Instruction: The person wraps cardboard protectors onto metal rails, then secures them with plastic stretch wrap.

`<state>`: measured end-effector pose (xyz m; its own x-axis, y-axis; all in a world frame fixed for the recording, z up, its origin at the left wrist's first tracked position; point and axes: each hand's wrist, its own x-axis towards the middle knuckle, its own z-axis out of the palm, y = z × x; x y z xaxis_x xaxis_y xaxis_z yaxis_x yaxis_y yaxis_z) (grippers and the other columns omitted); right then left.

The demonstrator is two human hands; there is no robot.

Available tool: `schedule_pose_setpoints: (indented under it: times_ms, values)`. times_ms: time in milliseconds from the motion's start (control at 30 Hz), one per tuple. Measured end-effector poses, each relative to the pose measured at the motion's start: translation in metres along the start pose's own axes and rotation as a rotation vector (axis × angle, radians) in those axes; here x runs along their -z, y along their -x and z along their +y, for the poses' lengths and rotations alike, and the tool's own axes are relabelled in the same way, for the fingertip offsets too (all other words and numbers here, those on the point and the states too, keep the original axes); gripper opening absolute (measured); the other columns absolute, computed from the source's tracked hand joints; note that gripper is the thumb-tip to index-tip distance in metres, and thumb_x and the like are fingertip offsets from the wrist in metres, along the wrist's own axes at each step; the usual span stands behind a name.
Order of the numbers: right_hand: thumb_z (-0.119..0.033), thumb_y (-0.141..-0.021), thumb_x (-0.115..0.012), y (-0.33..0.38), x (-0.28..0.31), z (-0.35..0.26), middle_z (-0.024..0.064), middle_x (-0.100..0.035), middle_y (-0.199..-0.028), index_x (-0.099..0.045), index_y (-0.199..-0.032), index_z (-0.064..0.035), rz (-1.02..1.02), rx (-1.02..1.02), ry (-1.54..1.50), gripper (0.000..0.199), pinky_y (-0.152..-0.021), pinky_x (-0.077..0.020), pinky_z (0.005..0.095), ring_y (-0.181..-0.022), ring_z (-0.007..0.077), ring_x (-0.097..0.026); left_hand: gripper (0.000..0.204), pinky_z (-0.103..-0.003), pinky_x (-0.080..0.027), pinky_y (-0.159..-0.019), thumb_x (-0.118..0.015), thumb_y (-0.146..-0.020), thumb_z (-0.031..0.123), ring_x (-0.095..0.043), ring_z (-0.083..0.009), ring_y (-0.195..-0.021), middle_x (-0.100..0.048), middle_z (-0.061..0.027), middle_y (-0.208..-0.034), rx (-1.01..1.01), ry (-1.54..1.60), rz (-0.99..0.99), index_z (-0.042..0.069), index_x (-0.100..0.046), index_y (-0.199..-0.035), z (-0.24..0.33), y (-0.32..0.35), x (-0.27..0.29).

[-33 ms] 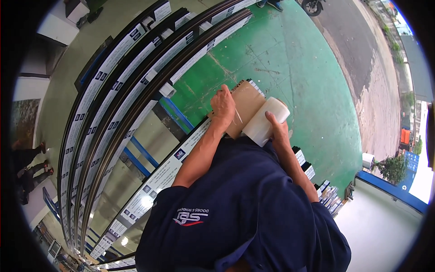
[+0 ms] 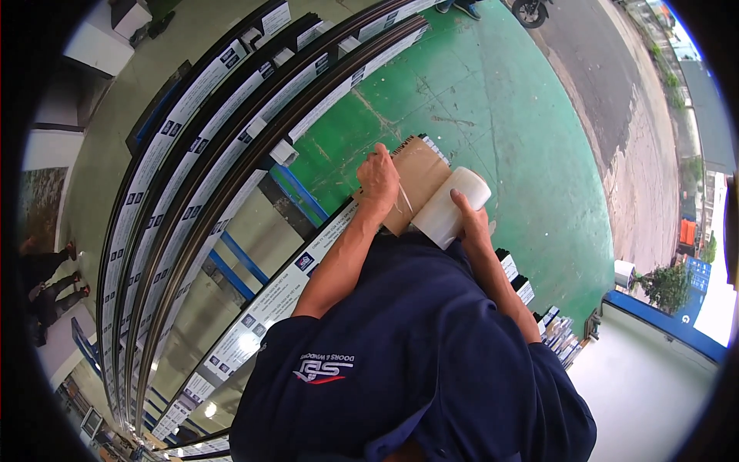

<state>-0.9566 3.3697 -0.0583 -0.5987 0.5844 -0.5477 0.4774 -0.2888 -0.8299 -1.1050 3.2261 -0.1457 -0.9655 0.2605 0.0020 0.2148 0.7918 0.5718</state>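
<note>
My right hand (image 2: 473,215) grips a roll of whitish, see-through wrapping film (image 2: 453,206), thumb along its side. Beside the roll lies a sheet of brown cardboard (image 2: 419,179) over the end of a bundle of long profiles (image 2: 265,308) with white printed film. At the cardboard's left edge my left hand (image 2: 378,179) is closed, fingers curled upward. A thin pale strip (image 2: 405,202) slants down from near that fist across the cardboard. Whatever the left fingers pinch is hidden.
Several long dark profile bundles (image 2: 200,146) curve along the left on blue supports (image 2: 239,266). More wrapped ends (image 2: 516,277) stick out right of my arm. Green floor (image 2: 531,154) spreads beyond, with a person's feet (image 2: 459,8) at the top and a motorbike wheel (image 2: 530,11) on the road.
</note>
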Motion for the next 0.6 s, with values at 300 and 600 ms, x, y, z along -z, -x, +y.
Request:
schedule_pose_setpoints:
  times_ms: [300,600]
  values:
    - [-0.04,-0.077,-0.084,-0.057,0.016,0.071,0.0142,-0.066,-0.11,-0.057,-0.127,0.0018,0.14,-0.15,0.004,0.07,-0.078,-0.0551,0.0419,-0.093,0.0265,-0.066,0.01,-0.041,-0.059,-0.068,-0.058,-0.09,0.007,-0.071,-0.0333,-0.078,-0.068,-0.019,-0.087,0.048,-0.087,-0.038,0.003,-0.052,-0.097,0.007,-0.002,0.006]
    - [-0.037,-0.077,-0.085,-0.079,0.006,0.092,0.0166,-0.068,-0.113,-0.057,-0.128,0.0029,-0.013,-0.258,0.017,0.071,-0.088,-0.0518,0.0444,-0.1,0.0293,-0.066,0.01,-0.043,-0.058,-0.068,-0.057,-0.09,0.008,-0.07,-0.0359,-0.078,-0.067,-0.0197,-0.085,-0.003,-0.047,0.003,0.002,-0.051,-0.097,0.005,-0.003,0.002]
